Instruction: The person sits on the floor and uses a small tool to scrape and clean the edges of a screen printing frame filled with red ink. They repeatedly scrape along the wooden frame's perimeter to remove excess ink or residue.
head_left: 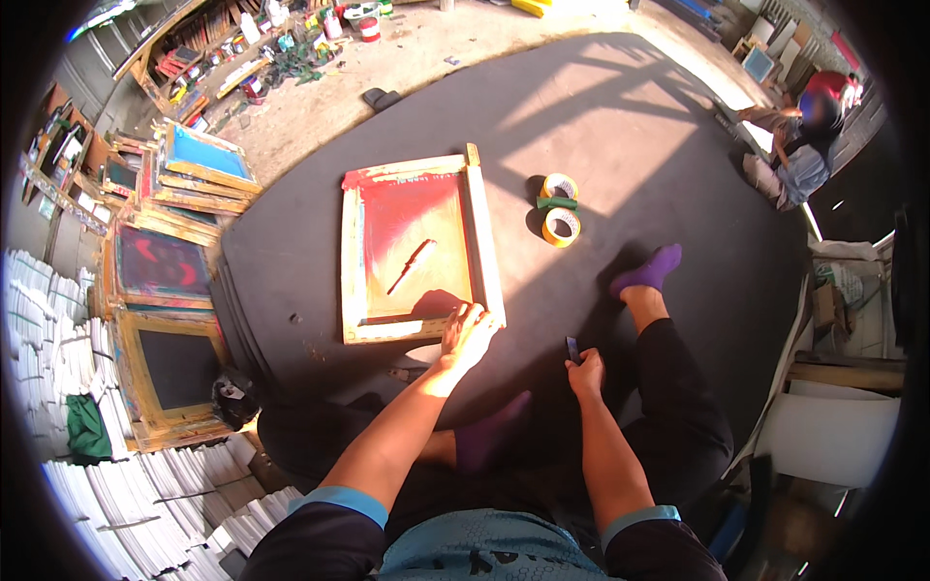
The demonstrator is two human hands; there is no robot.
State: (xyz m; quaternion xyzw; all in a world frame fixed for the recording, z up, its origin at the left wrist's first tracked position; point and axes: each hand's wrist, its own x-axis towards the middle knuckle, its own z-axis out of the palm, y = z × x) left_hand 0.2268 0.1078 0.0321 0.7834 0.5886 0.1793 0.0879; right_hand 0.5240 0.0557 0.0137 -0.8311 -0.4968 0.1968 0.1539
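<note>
A wooden screen-printing frame [354, 254] with red-stained mesh lies in front of me on the dark surface. My left hand [469, 337] is closed over its near right corner. On the mesh rests a slim reddish-brown tool [414, 263], perhaps a pen or cutter. My right hand [585, 372] is off to the right of the frame, its fingers wrapped round a small dark bluish handheld object [573, 349] whose kind I cannot make out. Beyond it lie two rolls of yellow tape [561, 228], with a green strip [557, 203] between them.
More screen frames [167, 341] are stacked at the left, above piles of white paper [136, 513]. My purple-socked foot [647, 271] rests on the dark surface [620, 126]. Another person [809, 136] sits at the far right. Paint cans [369, 29] and clutter stand at the back.
</note>
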